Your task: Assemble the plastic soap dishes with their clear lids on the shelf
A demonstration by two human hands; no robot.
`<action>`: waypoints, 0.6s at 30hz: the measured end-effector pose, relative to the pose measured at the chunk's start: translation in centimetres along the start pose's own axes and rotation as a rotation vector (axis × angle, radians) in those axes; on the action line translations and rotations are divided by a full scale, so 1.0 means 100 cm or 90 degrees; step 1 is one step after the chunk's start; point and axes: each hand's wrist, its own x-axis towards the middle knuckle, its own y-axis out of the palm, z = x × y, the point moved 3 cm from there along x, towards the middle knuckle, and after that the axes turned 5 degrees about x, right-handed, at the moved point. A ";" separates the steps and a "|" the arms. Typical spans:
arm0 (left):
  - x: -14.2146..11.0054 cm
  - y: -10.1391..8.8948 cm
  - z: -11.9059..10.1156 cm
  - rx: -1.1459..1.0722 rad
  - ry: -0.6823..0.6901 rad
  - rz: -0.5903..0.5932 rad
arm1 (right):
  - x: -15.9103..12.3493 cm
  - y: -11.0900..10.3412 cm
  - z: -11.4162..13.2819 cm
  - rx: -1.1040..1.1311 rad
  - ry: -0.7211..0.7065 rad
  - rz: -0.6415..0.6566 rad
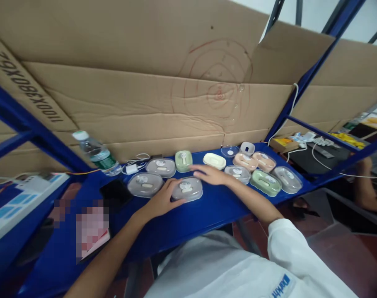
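Note:
A grey oval plastic box with a clear lid [188, 188] lies on the blue table near its front. My left hand [162, 198] grips the box's left end, thumb at the near edge and fingers at the far edge. Above its far right edge is my right hand [210, 174], fingers stretched out and holding nothing; whether they touch the lid I cannot tell. Two more grey boxes, one nearer [145, 185] and one behind [161, 167], sit to the left. Behind my hands are a green box [183, 160] and an open cream tray [214, 161].
To the right are pink boxes [245, 161], another green box [265, 182], a grey box [287, 179] and a loose clear lid [230, 151]. A water bottle [98, 155], a white charger [131, 168] and a dark phone [115, 193] lie left. Cardboard [129, 95] walls the back.

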 end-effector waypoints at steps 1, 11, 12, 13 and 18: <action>0.000 0.001 -0.002 0.006 0.002 -0.004 | 0.005 -0.017 -0.013 -0.031 0.101 -0.037; 0.002 0.005 -0.006 0.140 0.015 -0.102 | 0.013 -0.025 -0.070 -0.144 0.393 -0.041; 0.003 0.005 -0.007 0.148 0.032 -0.111 | 0.011 -0.018 -0.070 -0.146 0.383 -0.025; 0.004 0.005 -0.007 0.154 0.048 -0.118 | 0.010 -0.011 -0.069 -0.144 0.371 -0.008; 0.006 0.003 -0.010 0.176 0.066 -0.124 | 0.012 0.002 -0.068 -0.109 0.316 0.044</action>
